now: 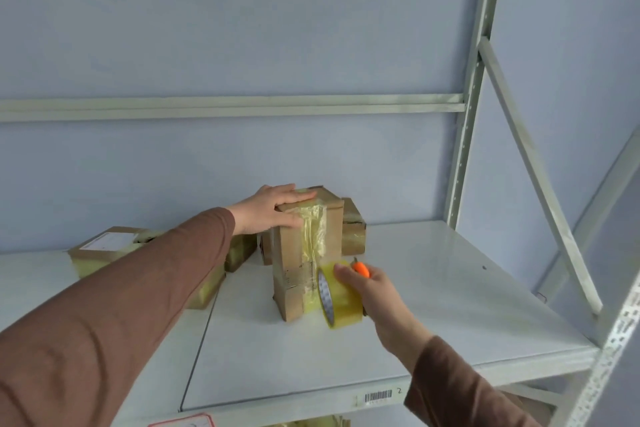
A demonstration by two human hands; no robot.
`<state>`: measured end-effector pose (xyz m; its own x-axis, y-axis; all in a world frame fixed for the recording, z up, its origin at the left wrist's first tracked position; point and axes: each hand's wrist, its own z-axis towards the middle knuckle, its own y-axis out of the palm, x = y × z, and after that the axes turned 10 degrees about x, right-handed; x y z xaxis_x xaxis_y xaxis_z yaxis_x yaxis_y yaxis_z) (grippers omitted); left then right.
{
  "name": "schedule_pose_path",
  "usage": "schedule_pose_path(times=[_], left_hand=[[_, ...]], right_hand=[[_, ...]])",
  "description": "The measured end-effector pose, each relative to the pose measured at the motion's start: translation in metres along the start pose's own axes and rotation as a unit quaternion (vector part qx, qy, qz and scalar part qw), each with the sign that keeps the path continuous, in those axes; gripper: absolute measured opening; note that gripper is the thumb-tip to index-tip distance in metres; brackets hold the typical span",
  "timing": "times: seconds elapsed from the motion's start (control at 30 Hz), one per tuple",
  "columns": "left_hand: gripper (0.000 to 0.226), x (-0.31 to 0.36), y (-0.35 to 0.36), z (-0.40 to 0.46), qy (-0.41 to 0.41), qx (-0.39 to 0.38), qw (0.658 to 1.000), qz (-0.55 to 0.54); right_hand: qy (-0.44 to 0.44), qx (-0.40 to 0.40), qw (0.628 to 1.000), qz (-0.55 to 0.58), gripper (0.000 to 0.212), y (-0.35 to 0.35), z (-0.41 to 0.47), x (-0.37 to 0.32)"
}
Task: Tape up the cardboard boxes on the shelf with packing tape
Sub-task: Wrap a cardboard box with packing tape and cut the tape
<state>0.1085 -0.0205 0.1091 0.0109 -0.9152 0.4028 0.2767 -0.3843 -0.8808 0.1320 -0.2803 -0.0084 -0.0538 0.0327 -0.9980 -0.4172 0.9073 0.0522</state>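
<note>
A tall cardboard box (292, 263) stands upright on the white shelf (433, 288). A strip of yellowish packing tape (313, 236) runs over its top and down its front face. My left hand (268, 210) rests on the box's top left edge, fingers straight over the top and thumb against the front. My right hand (369, 288) grips the tape roll (341, 295) against the box's lower right corner. A small orange cutter (362, 269) sticks out of that same hand.
More taped boxes sit behind and left: one behind the tall box (351, 230), a flat labelled one (104, 248) at the left. The shelf's metal upright (467, 135) and diagonal brace (540, 180) rise at right. A barcode label (378, 396) marks the front edge.
</note>
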Motion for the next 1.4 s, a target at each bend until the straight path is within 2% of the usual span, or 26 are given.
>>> schedule_pose_path(times=[0.07,0.13,0.23,0.3,0.37,0.47,0.53,0.57,0.6,0.67,0.7,0.8,0.87,0.93,0.97,1.13,1.2,1.27,1.33,1.4], left_hand=[[0.063,0.002,0.004,0.005,0.003,0.006,1.000,-0.005],[0.063,0.004,0.007,0.009,0.004,0.006,1.000,-0.014],[0.059,0.000,0.003,0.009,-0.010,0.013,0.997,-0.079],[0.052,-0.009,-0.007,0.004,-0.045,0.014,0.988,-0.146],[0.047,-0.019,-0.011,-0.004,-0.089,0.007,0.976,-0.200],[0.057,-0.043,0.009,-0.017,-0.181,0.007,0.952,-0.247],[0.042,-0.055,0.033,-0.026,-0.219,0.016,0.939,-0.266],[0.031,-0.063,0.044,-0.030,-0.222,0.026,0.943,-0.246],[0.028,-0.070,0.054,-0.033,-0.209,0.032,0.956,-0.204],[0.045,-0.081,0.067,-0.038,-0.145,0.023,0.983,-0.110],[0.053,-0.083,0.071,-0.039,-0.107,0.003,0.992,-0.067],[0.059,-0.080,0.081,-0.044,-0.009,-0.084,0.994,0.069],[0.067,-0.070,0.083,-0.054,0.007,-0.119,0.990,0.069],[0.076,-0.061,0.087,-0.070,0.040,-0.101,0.993,0.047],[0.077,-0.058,0.090,-0.079,0.061,-0.087,0.993,0.044],[0.079,-0.054,0.096,-0.099,0.120,-0.021,0.991,0.046],[0.079,-0.056,0.093,-0.094,0.120,-0.050,0.991,0.043],[0.084,-0.064,0.093,-0.090,0.098,-0.092,0.986,0.094],[0.093,-0.073,0.092,-0.085,0.090,-0.113,0.980,0.137],[0.099,-0.077,0.088,-0.077,0.102,-0.123,0.977,0.144]], right_hand=[[0.032,-0.006,0.999,-0.031,0.039,0.002,0.007,0.013],[0.057,0.002,0.996,-0.063,0.033,0.007,0.016,0.018],[0.061,0.011,0.996,-0.067,0.047,0.014,0.016,0.012],[0.038,-0.029,0.999,-0.022,0.070,0.013,0.007,0.007],[0.000,-0.087,0.996,0.037,0.074,0.008,-0.005,0.002],[-0.067,-0.151,0.984,0.067,0.052,0.002,-0.020,-0.001],[-0.088,-0.168,0.979,0.074,0.040,0.005,-0.027,0.000],[-0.099,-0.164,0.979,0.067,0.032,0.007,-0.029,0.002],[-0.110,-0.164,0.979,0.056,0.024,0.009,-0.030,0.005],[-0.115,-0.170,0.978,0.040,0.008,0.014,-0.030,0.011],[-0.118,-0.164,0.979,0.027,0.008,0.016,-0.028,0.014],[-0.152,-0.136,0.978,-0.046,0.038,0.024,-0.026,0.017],[-0.169,-0.123,0.975,-0.079,0.041,0.027,-0.026,0.017],[-0.167,-0.108,0.976,-0.089,0.019,0.028,-0.025,0.018],[-0.166,-0.101,0.977,-0.086,0.016,0.029,-0.024,0.018],[-0.138,-0.081,0.986,-0.039,0.028,0.034,-0.028,0.005],[-0.099,-0.054,0.994,0.011,0.031,0.029,-0.034,-0.005],[-0.059,-0.040,0.997,0.029,0.038,0.019,-0.045,-0.007],[-0.024,-0.052,0.998,-0.009,0.043,0.010,-0.064,0.005],[0.028,-0.055,0.997,-0.043,0.056,0.006,-0.080,0.026]])
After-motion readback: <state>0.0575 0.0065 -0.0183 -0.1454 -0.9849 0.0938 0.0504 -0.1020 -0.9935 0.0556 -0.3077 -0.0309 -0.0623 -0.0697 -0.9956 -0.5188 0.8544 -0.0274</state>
